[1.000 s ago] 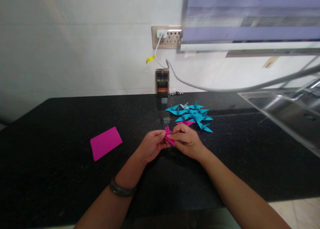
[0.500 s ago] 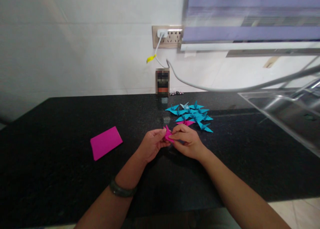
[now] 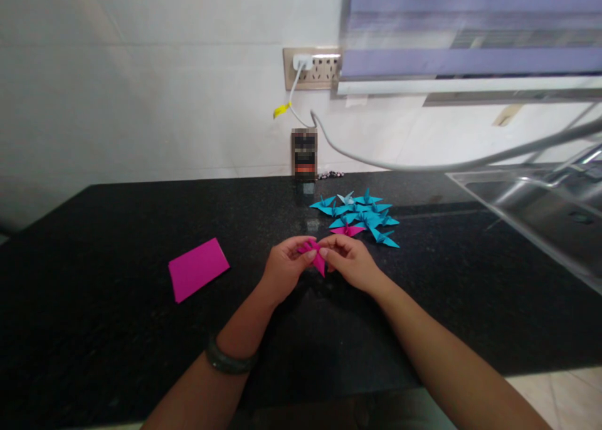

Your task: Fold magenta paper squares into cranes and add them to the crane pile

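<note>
Both my hands pinch a small folded magenta paper piece [image 3: 316, 256] just above the black countertop [image 3: 117, 330]. My left hand [image 3: 285, 270] grips its left side with thumb and fingers closed. My right hand [image 3: 350, 262] pinches the right side. The paper's pointed tip hangs down between the two hands. Just behind them lies a pile of several teal paper cranes [image 3: 362, 214], with one magenta crane [image 3: 348, 230] at its near edge. A dark band sits on my left wrist.
A flat magenta paper stack [image 3: 197, 269] lies to the left on the counter. A steel sink [image 3: 540, 204] is at the right. A small dark device [image 3: 304, 154] stands by the wall under a socket [image 3: 310, 68] with a white cable.
The magenta piece has been turned between my fingers, so its point now hangs downward. Both hands stay in nearly the same spot.
</note>
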`<state>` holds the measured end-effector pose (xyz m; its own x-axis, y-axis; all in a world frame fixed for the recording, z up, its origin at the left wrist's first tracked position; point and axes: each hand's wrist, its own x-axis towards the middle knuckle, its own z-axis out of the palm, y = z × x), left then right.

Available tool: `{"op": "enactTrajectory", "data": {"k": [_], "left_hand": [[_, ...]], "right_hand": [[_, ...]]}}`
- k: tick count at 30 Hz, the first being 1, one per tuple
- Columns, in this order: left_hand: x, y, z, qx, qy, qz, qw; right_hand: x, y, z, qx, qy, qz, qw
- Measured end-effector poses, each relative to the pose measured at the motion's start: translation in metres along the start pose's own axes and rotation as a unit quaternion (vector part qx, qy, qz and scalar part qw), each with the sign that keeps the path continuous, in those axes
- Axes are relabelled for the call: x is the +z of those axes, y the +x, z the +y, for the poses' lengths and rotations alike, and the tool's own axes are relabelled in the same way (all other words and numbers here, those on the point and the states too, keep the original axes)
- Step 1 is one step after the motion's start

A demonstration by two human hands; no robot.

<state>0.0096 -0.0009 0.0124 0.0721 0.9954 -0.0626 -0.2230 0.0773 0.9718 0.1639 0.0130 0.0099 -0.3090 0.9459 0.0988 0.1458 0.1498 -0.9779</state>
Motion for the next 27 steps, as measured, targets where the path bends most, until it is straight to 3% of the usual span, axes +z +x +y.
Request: {"op": "enactTrajectory", "data": {"k": [5,10,14,21,27], "left_hand": [[0.0007,0.0001,0.0005,0.011,0.019,-0.009,1.000],[0.0026,-0.0012,-0.0011,0.000,0.013,-0.016,1.000],[0.0048,-0.0019,-0.0017,0.021,0.008,-0.031,0.999],[0.0024,-0.0005,-0.0034,0.043,0.029,0.004,0.999],[-0.0006,0.0010,-0.0074,0.061,0.087,-0.034,0.994]], "right_hand": [[-0.0003,0.0003,0.0009,-0.003,-0.004,-0.019,1.000],[0.0003,0.0005,0.0019,-0.087,-0.131,0.038,0.987],[0.0024,-0.0001,0.0008,-0.103,-0.177,0.081,0.976],[0.0046,-0.0007,0.0055,-0.086,-0.109,0.068,0.988],[0.0049,-0.0012,0.0029,-0.109,-0.041,0.057,0.992]]}}
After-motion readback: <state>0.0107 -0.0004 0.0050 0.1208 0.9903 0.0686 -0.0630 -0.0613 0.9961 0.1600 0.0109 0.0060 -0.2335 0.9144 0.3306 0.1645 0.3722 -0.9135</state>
